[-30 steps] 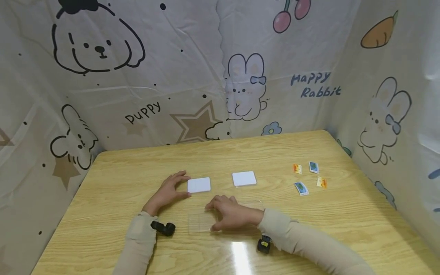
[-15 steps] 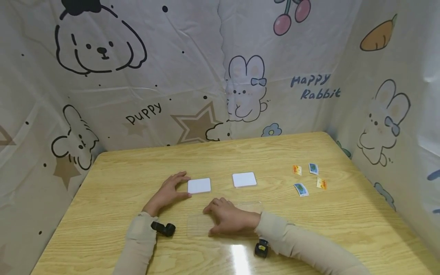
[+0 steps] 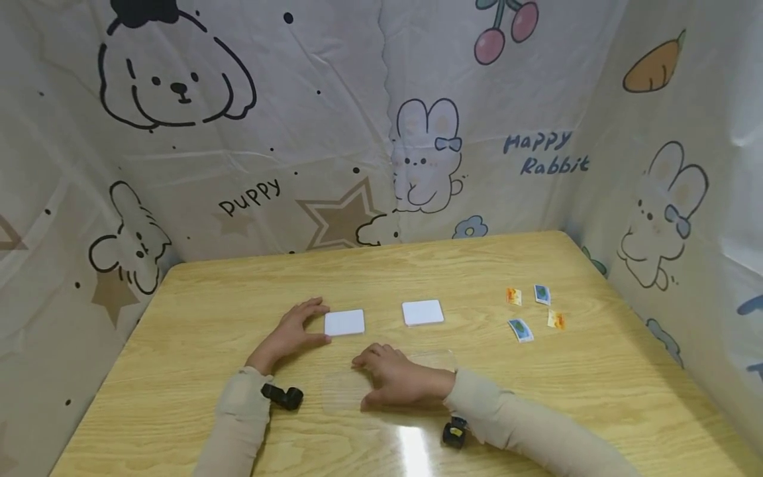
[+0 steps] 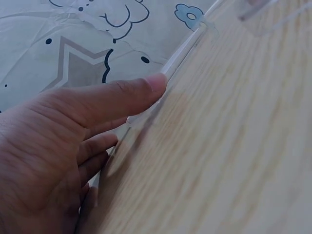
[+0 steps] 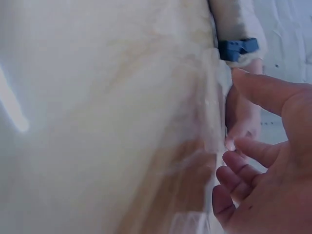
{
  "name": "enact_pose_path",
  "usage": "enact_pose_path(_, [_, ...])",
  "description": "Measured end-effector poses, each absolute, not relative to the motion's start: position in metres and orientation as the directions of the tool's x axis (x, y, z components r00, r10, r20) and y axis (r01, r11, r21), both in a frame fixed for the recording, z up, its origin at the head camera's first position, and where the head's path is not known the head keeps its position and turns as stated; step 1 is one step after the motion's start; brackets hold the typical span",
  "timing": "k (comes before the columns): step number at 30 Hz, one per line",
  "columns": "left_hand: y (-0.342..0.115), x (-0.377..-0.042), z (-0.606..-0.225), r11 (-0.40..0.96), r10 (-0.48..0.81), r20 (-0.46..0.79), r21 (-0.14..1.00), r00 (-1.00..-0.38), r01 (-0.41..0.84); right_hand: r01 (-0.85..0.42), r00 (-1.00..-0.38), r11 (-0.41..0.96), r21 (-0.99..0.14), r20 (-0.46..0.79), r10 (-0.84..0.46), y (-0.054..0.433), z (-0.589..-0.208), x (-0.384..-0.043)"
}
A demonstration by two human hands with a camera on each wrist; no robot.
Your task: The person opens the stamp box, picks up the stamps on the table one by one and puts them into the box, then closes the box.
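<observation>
On the table, my left hand [image 3: 292, 334] holds the left end of a shallow clear case with a white card face [image 3: 344, 322], thumb at its near corner and fingers at the far one. In the left wrist view the thumb [image 4: 122, 100] lies against the case's clear edge. My right hand [image 3: 398, 379] grips the right end of a clear plastic lid [image 3: 341, 392], in front of that case. A second clear plastic piece [image 3: 438, 358] shows partly behind my right wrist. To the right of the held case lies another white card-faced case [image 3: 423, 313].
Several small picture pieces lie at the table's right: two orange ones, including a picture [image 3: 514, 296], and two blue ones, including a picture [image 3: 520, 329]. A printed cloth [image 3: 334, 152] surrounds the table's [image 3: 238, 285] back and sides.
My right hand has shifted slightly left with the clear lid, then stays nearly still. The left hand and the white-faced case hold their place. The head view tips up a little.
</observation>
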State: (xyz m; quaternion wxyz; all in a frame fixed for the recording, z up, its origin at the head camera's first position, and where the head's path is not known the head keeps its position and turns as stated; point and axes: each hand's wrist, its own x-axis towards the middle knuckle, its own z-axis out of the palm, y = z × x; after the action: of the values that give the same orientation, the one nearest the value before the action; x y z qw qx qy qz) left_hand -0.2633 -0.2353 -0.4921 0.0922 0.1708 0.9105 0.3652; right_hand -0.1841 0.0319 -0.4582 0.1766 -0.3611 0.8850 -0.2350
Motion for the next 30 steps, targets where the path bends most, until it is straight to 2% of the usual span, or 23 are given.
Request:
enact_pose_path(6, [-0.234,-0.262,-0.493,0.668,0.397,-0.041,0.698,-0.917,0.258,-0.374,-0.691,0.523,-0.766,-0.146,-0.708,0.053,-0.453,-0.188])
enact_pose_path(11, [-0.231,-0.260,-0.484,0.629,0.367,-0.103,0.760,-0.925,0.165,-0.289,-0.697,0.408,-0.866,-0.102,-0.710,0.070,-0.443,-0.192])
enact_pose_path(15, [-0.223,-0.264,-0.470,0.607,0.352,-0.114,0.784,-0.929,0.134,-0.290,-0.721,0.368,-0.883,-0.051,-0.691,0.084,-0.432,-0.198])
enact_pose_path(18, [-0.213,-0.269,-0.457,0.597,0.359,-0.078,0.785,-0.930,0.165,-0.306,-0.738,0.352,-0.885,-0.013,-0.674,0.096,-0.424,-0.204])
enact_pose_path(23, [-0.188,-0.277,-0.437,0.566,0.399,-0.029,0.794,-0.917,0.222,-0.314,-0.784,0.359,-0.879,0.027,-0.621,0.120,-0.413,-0.214])
enact_pose_path(30, [-0.150,-0.285,-0.430,0.554,0.456,-0.057,0.799,-0.888,0.234,-0.301,-0.836,0.391,-0.870,0.044,-0.547,0.157,-0.403,-0.223])
